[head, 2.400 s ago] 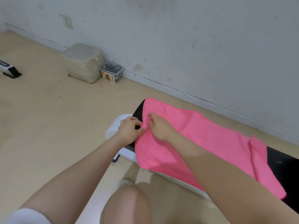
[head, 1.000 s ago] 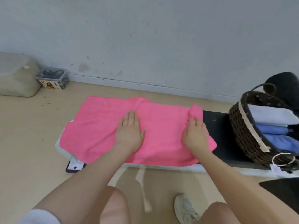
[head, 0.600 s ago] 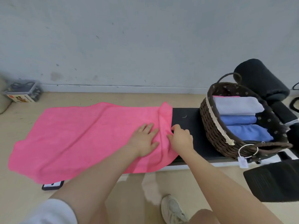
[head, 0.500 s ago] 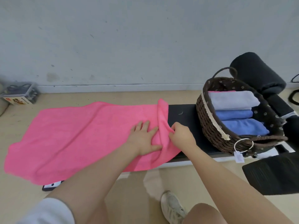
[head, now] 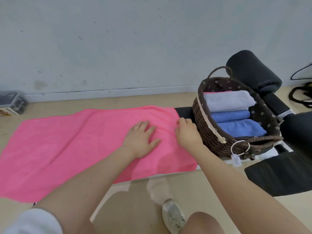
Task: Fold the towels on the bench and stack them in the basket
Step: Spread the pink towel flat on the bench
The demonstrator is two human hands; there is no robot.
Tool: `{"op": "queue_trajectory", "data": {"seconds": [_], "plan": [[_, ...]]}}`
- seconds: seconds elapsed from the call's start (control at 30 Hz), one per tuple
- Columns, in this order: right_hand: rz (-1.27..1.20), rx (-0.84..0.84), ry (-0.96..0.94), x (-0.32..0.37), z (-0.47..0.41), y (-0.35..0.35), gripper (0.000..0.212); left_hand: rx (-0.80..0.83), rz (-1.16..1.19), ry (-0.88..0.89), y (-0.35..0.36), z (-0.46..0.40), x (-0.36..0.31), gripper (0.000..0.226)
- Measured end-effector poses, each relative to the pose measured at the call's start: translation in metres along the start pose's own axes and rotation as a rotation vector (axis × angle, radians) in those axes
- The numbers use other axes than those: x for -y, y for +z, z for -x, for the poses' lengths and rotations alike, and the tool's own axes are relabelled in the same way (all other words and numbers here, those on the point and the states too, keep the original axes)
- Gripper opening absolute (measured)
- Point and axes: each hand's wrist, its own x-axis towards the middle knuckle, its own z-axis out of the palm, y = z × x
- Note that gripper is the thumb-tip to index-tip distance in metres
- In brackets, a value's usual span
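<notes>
At far left I see a clear plastic box (head: 10,102) against the wall. A black roller pad (head: 253,71) sits upper right, black cables (head: 302,97) beyond (tangled), a white shoe (head: 173,217) bottom centre.

We see two bare forearms reaching out from the bottom of the head view, with nothing worn on the wrists or on the left hand (head: 141,140). On the right hand (head: 187,132) a thin band, possibly a ring, shows on one finger, though it is too small for us to be sure. A white short sleeve (head: 32,222) covers our left upper arm at the lower left corner. Both knees are bare. Our one visible foot wears a white lace-up sneaker (head: 173,217), somewhat scuffed and grey.
</notes>
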Motion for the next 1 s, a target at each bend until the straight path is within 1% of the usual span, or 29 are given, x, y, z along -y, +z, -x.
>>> {"op": "queue_trajectory", "data": {"seconds": [0.07,0.1,0.2,0.27,0.3,0.43,0.53,0.6,0.67,0.73,0.8,0.83,0.93,1.0], "plan": [[-0.083,0.038,0.091,0.008,-0.024,0.006,0.03,0.015,-0.022,0.029,-0.003,-0.011,0.006,0.068],[-0.12,0.019,0.13,0.011,-0.035,0.008,0.03,0.021,-0.034,0.027,-0.004,-0.016,0.01,0.068],[-0.208,-0.051,0.26,0.017,-0.062,0.009,0.032,0.045,-0.052,0.003,-0.005,-0.033,0.021,0.08],[-0.281,-0.048,0.36,0.015,-0.075,0.008,0.034,0.071,-0.07,0.003,-0.004,-0.041,0.025,0.09],[-0.314,-0.05,0.381,0.013,-0.08,0.009,0.033,0.087,-0.07,0.006,-0.003,-0.045,0.025,0.094],[-0.252,-0.099,0.302,0.01,-0.093,0.015,0.036,0.112,-0.029,0.033,0.004,-0.056,0.027,0.11],[-0.283,-0.123,0.23,0.013,-0.101,0.021,0.032,0.087,-0.038,0.046,0.008,-0.057,0.029,0.123],[-0.291,-0.113,0.197,0.015,-0.106,0.022,0.025,0.078,-0.033,0.051,0.01,-0.058,0.03,0.124],[-0.226,-0.115,0.167,0.016,-0.108,0.02,0.02,0.067,-0.024,0.057,0.011,-0.059,0.03,0.124],[-0.137,-0.14,0.149,0.013,-0.108,0.018,0.027,0.056,-0.024,0.06,0.012,-0.06,0.03,0.124],[-0.118,-0.147,0.164,0.009,-0.108,0.019,0.027,0.044,-0.021,0.061,0.012,-0.059,0.03,0.124],[-0.112,-0.139,0.163,0.008,-0.108,0.02,0.024,0.041,-0.018,0.061,0.012,-0.059,0.03,0.124],[-0.04,-0.085,0.156,0.015,-0.11,0.025,0.038,0.038,-0.005,0.062,0.011,-0.059,0.029,0.123],[-0.064,-0.073,0.194,0.019,-0.114,0.026,0.037,0.032,0.008,0.064,0.011,-0.059,0.029,0.124]]}}
